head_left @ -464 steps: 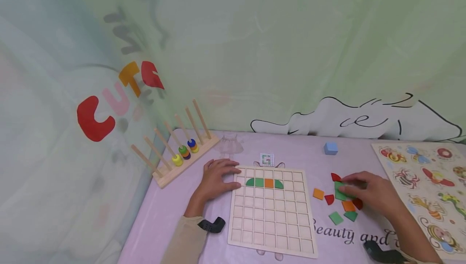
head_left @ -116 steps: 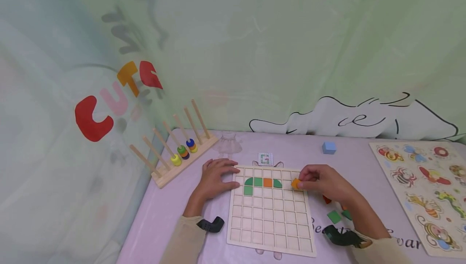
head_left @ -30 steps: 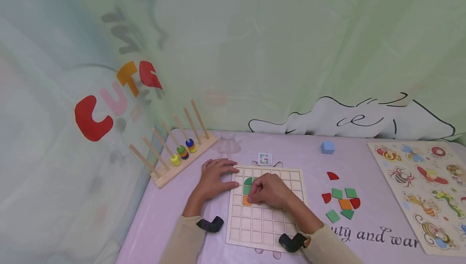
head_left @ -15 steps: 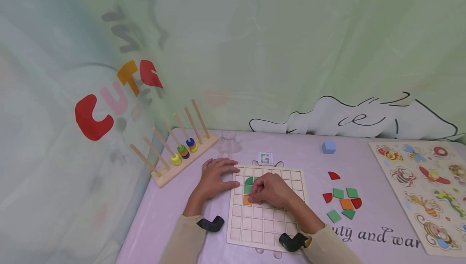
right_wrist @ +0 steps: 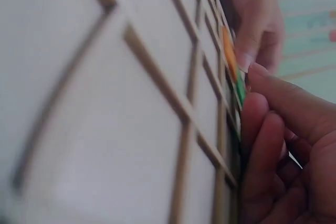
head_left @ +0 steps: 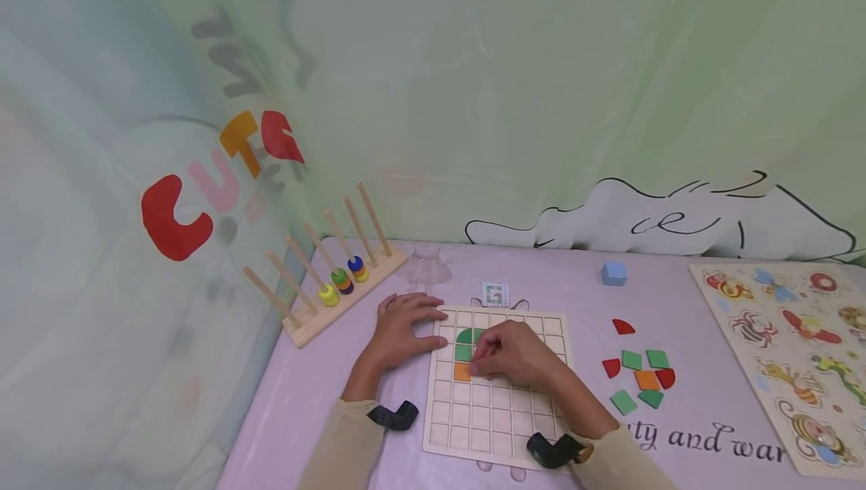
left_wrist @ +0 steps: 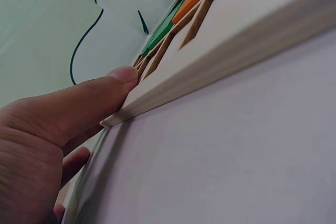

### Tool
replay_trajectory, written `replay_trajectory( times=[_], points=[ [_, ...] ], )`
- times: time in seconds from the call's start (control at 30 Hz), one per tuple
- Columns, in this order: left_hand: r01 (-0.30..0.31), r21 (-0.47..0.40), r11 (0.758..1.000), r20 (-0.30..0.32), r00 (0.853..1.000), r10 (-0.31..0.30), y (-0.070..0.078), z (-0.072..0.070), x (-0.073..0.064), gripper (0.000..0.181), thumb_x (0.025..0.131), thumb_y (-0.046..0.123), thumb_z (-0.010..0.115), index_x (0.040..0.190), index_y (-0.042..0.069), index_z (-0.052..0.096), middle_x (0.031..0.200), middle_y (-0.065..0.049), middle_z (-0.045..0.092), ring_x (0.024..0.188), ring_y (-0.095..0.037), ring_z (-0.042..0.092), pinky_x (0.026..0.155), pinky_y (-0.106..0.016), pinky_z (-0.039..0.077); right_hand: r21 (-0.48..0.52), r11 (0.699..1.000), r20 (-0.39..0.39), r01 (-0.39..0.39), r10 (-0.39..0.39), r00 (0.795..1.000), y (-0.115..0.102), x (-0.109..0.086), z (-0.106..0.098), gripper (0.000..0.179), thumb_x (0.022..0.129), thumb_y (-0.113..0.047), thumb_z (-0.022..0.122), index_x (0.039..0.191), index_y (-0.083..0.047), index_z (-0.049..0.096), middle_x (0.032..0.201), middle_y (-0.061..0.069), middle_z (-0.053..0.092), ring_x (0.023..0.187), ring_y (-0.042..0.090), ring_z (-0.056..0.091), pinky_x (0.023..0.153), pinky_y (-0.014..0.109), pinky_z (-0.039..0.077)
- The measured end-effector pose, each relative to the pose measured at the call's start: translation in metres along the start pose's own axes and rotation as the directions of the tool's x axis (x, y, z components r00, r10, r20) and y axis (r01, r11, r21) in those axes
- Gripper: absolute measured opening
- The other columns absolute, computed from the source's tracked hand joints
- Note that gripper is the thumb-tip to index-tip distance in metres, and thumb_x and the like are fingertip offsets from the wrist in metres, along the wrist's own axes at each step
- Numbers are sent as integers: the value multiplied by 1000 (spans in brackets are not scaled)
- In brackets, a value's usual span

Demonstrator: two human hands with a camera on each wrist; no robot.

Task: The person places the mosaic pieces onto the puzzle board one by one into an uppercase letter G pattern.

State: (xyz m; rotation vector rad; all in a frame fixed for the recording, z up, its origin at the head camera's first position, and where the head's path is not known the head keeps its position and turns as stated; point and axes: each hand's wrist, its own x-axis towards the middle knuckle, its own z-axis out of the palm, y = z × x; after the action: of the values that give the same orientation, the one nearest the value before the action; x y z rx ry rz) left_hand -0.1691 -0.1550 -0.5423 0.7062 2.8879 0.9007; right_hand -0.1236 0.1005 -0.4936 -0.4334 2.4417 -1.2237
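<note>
A wooden grid board (head_left: 480, 416) lies in front of me. My left hand (head_left: 402, 328) rests at its left edge, fingers spread; the left wrist view shows the thumb (left_wrist: 123, 74) on the rim. On the board, a green quarter-round tile (head_left: 464, 336), a green square tile (head_left: 463, 352) and an orange square tile (head_left: 462, 372) run down one column. My right hand (head_left: 517, 355), fingers curled, hovers just right of the orange tile and covers part of the top tile row. In the right wrist view its thumb (right_wrist: 278, 87) and index finger stand slightly apart, with nothing visible between them.
Loose green, red and orange tiles (head_left: 647, 379) lie right of the board. Beyond it sits a small pattern card (head_left: 496, 294). A peg stand with coloured rings (head_left: 382, 273) is at the back left, a blue block (head_left: 613, 273) at the back, an insect puzzle board (head_left: 778, 347) far right.
Since the oldest frame, a green square and an orange square have joined the column under the quarter-round. In the last half second my right hand has shifted slightly right, off the orange tile.
</note>
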Motion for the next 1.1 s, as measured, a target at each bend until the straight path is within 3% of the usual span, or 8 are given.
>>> replay_trajectory(
  times=[0.4,0.57,0.8,1.1],
  points=[
    [5,13,1000,-8,1000,-5,1,1,0,40,83,48,81,119,32,75,140,13,62,141,-16,47,121,-58,16,37,993,-62,-114,116,991,17,-27,-42,14,82,-21,85,86,-16,73,78,0,65,76,18,57,65,25,48],
    [8,10,1000,-5,1000,-8,1,1,0,40,83,48,81,119,32,75,141,13,62,141,-17,46,120,-58,16,24,982,-99,-187,188,977,27,-45,-66,14,83,-22,84,93,-16,75,84,1,66,82,19,58,69,26,49],
    [6,7,1000,0,1000,-6,2,0,-1,41,83,49,80,119,31,75,141,12,62,141,-17,46,120,-58,16,56,964,-141,-260,265,954,48,-72,-98,23,90,-21,76,110,-10,72,93,6,65,79,20,60,60,30,51],
    [-9,6,1000,-10,1000,9,-1,2,-1,41,83,51,80,119,32,75,141,13,62,140,-16,47,120,-58,17,9,939,-161,-344,341,926,77,-98,-127,37,94,-30,73,123,-7,68,116,13,68,94,21,62,72,28,56]
  ],
)
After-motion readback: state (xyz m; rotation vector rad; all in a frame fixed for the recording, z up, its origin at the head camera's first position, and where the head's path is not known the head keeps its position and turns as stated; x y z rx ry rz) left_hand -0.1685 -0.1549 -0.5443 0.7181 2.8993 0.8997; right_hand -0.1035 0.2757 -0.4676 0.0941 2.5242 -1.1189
